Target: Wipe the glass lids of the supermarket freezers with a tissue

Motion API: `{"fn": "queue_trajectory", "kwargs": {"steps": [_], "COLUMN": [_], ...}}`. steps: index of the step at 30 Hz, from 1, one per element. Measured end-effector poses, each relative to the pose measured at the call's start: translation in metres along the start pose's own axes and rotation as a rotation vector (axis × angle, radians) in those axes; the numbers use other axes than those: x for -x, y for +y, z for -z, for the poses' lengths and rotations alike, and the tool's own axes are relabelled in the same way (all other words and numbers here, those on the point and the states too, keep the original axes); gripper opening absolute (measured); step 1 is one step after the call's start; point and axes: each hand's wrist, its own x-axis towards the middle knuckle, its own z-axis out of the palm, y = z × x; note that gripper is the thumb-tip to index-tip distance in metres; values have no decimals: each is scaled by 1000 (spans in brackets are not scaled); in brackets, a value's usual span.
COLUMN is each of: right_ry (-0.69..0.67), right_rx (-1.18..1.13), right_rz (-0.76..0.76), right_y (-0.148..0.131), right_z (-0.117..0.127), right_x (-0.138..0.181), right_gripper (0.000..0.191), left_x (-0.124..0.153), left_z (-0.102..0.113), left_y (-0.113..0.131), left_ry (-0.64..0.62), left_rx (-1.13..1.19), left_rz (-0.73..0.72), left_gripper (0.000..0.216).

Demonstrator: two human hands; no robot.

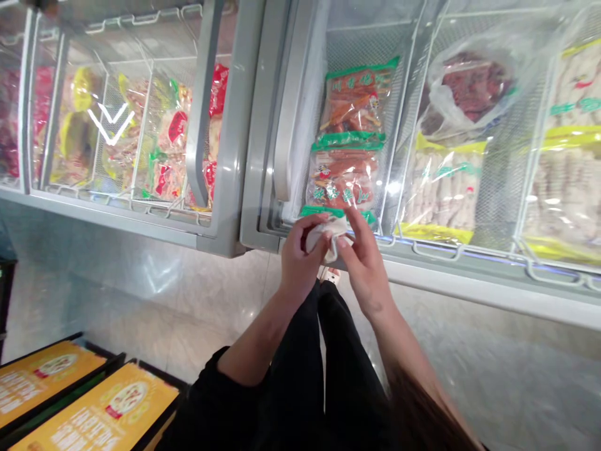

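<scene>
Both hands meet in front of me over the front edge of a chest freezer. My left hand is closed around a crumpled white cloth, with the thumb pressed on it. On the other side, the thumb and fingers of my right hand pinch the same cloth. Whether it is fabric or paper, I cannot tell. Just beyond my fingers, inside the freezer, lie two clear packs with green edges: a nearer pack and a farther pack of reddish-brown sticks.
A grey freezer handle stands left of the packs. Wire dividers separate yellow-edged packs and a bag of dark red meat on the right. Another freezer adjoins at left. Yellow boxes stand at lower left on the shiny floor.
</scene>
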Motion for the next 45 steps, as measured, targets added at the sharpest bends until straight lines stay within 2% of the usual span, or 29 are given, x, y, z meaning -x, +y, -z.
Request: {"fn": "queue_trajectory", "kwargs": {"steps": [1,3,6,7,8,9,11,13,15,17,20,23,25,26,28,31,34,36,38,41,43,45], "right_ry": [-3,31,283,378,442,466,383,197,26,-63,-4,217,336,352,284,47,-103,-70,31,130,79,-44], "right_rx": [-34,-70,20,93,178,262,402,478,499,506,569,676,706,712,731,815,917,968,988,993,1004,1012], "right_rz": [-1,-10,2,27,67,117,221,312,383,435,487,480,450,434,416,427,419,352,257,163,178,249], "right_y": [-1,-1,3,4,6,6,7,8,9,12,20,27,28,28,24,19,21,25,27,21,12,3], "right_z": [0,-1,4,7,9,10,3,-12,-28,-33,-16,2,-6,-15,-38,-52,-26,-2,8,-17,-46,-66], "right_x": [-2,-7,-19,-24,-30,-37,-49,-56,-54,-45,-31,-36,-47,-53,-60,-48,-22,-13,-17,-33,-35,-23], "right_gripper": [63,59,41,36,33,32,33,34,33,34,31,24,24,30,46,57,58,57,58,61,61,60], "left_x": [-4,-14,-40,-51,-64,-76,-98,-114,-121,-122,-117,-112,-111,-111,-112,-113,-114,-114,-114,-115,-116,-116], "left_z": [-1,6,34,47,60,72,91,100,101,99,97,98,99,100,100,99,98,98,97,95,94,94], "left_y": [6,12,2,-7,-19,-32,-58,-79,-91,-93,-87,-80,-79,-79,-81,-84,-84,-84,-84,-84,-84,-85], "left_ry": [20,-25,-88,-32,81,151,112,-28,-99,-104,-142,-219,-232,-224,-202,-183,-177,-177,-169,-139,-124,-118], "left_rx": [30,44,-110,-198,-278,-364,-517,-591,-624,-642,-668,-693,-690,-680,-651,-611,-596,-589,-582,-590,-605,-615], "left_rz": [2,-79,-260,-277,-259,-259,-289,-321,-343,-350,-381,-463,-505,-518,-534,-546,-543,-540,-538,-537,-542,-548], "left_gripper": [29,37,52,54,56,54,50,52,56,59,63,67,68,67,65,63,61,61,59,57,56,56]}}
